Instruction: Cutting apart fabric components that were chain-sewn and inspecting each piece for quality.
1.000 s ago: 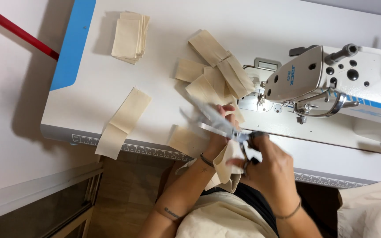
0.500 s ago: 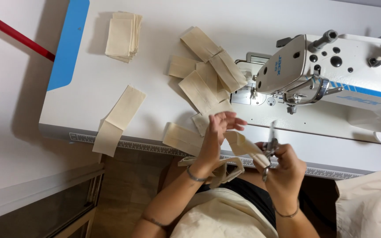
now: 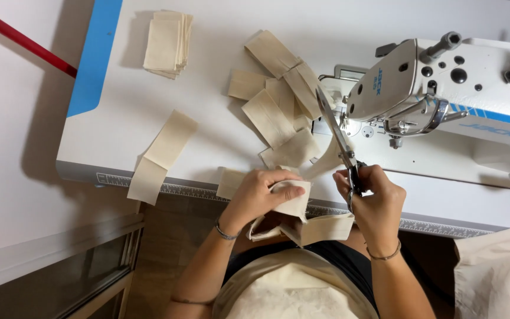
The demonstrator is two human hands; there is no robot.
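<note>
Left hand [image 3: 259, 195] pinches folded cloth piece [image 3: 293, 204] at table edge [image 3: 196, 190]; right hand [image 3: 373, 204] grips scissors [image 3: 337, 136], blades shut, pointing away from fingers.

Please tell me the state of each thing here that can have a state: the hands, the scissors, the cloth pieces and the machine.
left hand: closed on a folded cloth piece
right hand: gripping the scissors, blades shut, pointing away
stack of cloth: neat, lying flat
loose cloth pieces: scattered, overlapping
cloth strip: overhanging the table edge
sewing machine: nothing visible under the needle
</note>
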